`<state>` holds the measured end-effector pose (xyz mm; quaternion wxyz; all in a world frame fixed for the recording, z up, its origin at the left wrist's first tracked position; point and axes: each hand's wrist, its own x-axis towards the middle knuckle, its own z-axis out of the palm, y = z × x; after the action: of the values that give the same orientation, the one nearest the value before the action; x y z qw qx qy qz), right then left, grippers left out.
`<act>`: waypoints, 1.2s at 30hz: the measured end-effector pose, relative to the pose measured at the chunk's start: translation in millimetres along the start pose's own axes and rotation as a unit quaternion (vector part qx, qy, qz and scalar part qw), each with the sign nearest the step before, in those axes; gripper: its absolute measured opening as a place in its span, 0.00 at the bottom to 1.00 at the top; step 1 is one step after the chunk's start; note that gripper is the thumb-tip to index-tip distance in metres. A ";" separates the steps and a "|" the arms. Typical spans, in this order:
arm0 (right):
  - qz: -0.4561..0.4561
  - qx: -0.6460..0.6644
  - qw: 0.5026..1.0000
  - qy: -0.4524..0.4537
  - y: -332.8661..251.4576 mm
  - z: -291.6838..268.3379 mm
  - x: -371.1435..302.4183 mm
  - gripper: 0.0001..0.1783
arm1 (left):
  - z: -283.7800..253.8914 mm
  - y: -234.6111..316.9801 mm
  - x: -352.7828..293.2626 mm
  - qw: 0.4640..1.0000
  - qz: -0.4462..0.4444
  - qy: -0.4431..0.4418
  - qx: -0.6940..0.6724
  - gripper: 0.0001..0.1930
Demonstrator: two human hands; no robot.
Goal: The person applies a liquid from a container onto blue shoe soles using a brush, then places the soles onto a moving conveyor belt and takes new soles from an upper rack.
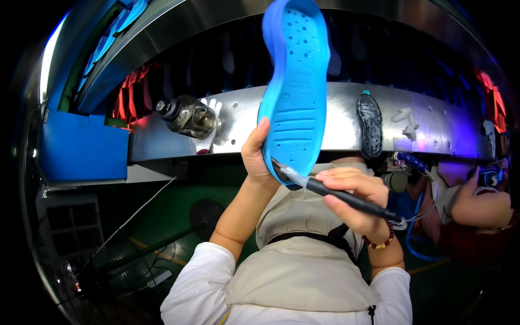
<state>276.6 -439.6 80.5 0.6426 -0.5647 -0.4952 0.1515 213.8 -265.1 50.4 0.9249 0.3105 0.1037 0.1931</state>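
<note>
A bright blue shoe sole (pixel 296 108) stands nearly upright in front of me, small holes toward its far end and raised ridges across its middle. My left hand (pixel 257 151) is closed round the left edge of its near end, thumb up along the side. In my right hand (pixel 357 196) is a brush-like tool with a black handle (pixel 352 201) and a pale, translucent front part. Its tip meets the sole's near end, beside a dark patch at the lower left rim. Exactly what the tip is made of, I cannot tell.
A metal work ledge (pixel 244 116) curves across ahead. On it lie a dark bottle (pixel 187 116), a white glove (pixel 208 130), a black sole (pixel 370 124) and a crumpled white piece (pixel 405 122). A blue box (pixel 81 146) stands left; another person's arm (pixel 482 208) is at right.
</note>
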 end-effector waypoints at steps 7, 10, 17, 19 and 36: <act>-0.027 -0.016 0.998 -0.049 -7.5 0.1 11.6 0.13 | 0.7 5.8 8.7 0.996 -0.022 -0.026 -0.079 0.35; 0.030 0.028 0.998 0.056 2.4 -20.3 19.6 0.12 | 10.0 9.5 7.1 0.994 -0.024 -0.005 -0.111 0.27; -0.034 -0.061 0.994 -0.083 -4.9 -27.5 31.9 0.12 | 2.5 18.1 11.9 0.991 -0.045 -0.050 -0.112 0.26; -0.043 -0.074 0.992 -0.092 -2.8 -20.5 28.7 0.12 | -1.4 19.7 15.5 0.988 -0.067 -0.067 -0.118 0.27; 0.066 -0.056 0.942 -0.323 -0.9 -55.3 10.0 0.10 | 14.6 24.8 -3.5 0.901 -0.404 -0.042 0.152 0.29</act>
<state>325.5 -464.2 93.0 0.4040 -0.5522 -0.6452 0.3400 207.9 -256.2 77.4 0.8687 0.3865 0.2090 -0.2287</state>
